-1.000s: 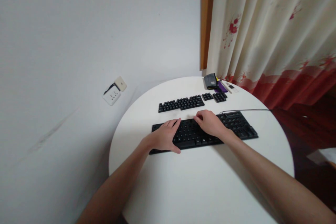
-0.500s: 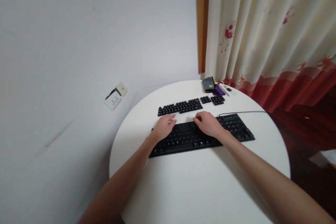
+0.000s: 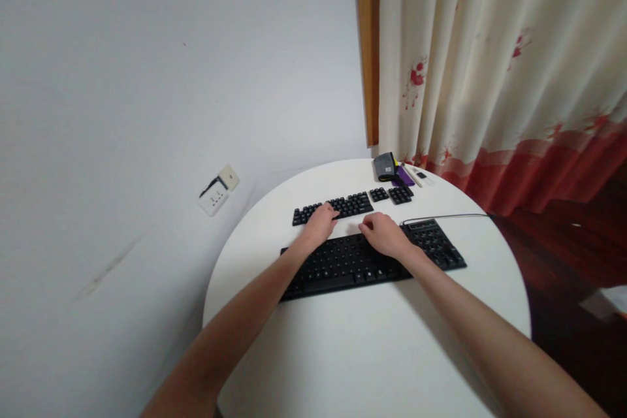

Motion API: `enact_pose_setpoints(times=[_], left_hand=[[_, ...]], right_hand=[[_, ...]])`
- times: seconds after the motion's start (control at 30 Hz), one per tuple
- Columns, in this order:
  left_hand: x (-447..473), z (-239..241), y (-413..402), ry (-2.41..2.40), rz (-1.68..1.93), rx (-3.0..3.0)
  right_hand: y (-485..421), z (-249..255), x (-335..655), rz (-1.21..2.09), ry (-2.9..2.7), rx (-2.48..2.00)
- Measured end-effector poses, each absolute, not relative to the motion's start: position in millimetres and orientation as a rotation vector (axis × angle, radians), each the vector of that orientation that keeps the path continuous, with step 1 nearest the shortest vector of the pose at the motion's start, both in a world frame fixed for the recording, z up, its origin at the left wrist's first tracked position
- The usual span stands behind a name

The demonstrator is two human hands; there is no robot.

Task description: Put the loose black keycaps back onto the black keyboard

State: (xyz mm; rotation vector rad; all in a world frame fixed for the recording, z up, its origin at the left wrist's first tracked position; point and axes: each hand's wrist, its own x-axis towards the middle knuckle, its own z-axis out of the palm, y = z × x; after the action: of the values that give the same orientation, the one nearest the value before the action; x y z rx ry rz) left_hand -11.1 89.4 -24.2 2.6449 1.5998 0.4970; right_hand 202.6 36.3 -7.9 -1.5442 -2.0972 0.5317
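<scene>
Fingers bent, grips unclear: left hand (image 3: 320,223) at the loose keycaps (image 3: 356,204) toward the table's (image 3: 372,333) far edge, right hand (image 3: 385,235) over the keyboard (image 3: 333,266) (nearer its middle); a careless brush could scatter keycaps

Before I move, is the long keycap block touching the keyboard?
Apart. The head view shows a strip of white tabletop between the keycap block and the keyboard, on either side of the left hand.

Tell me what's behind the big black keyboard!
Behind the keyboard lie black keycaps in groups, with a gray folded item and a purple item farther back. The left hand hides some keycaps in the largest group, so I can't see those.
</scene>
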Motion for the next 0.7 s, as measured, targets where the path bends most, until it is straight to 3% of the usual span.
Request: enact_pose_setpoints(times=[0.7], left_hand=[[-5.8,-16.7,67.2,1.572,0.417,2.572]], right_hand=[[40.9,-20.7,195.6,0.436,-2.099,-1.528]])
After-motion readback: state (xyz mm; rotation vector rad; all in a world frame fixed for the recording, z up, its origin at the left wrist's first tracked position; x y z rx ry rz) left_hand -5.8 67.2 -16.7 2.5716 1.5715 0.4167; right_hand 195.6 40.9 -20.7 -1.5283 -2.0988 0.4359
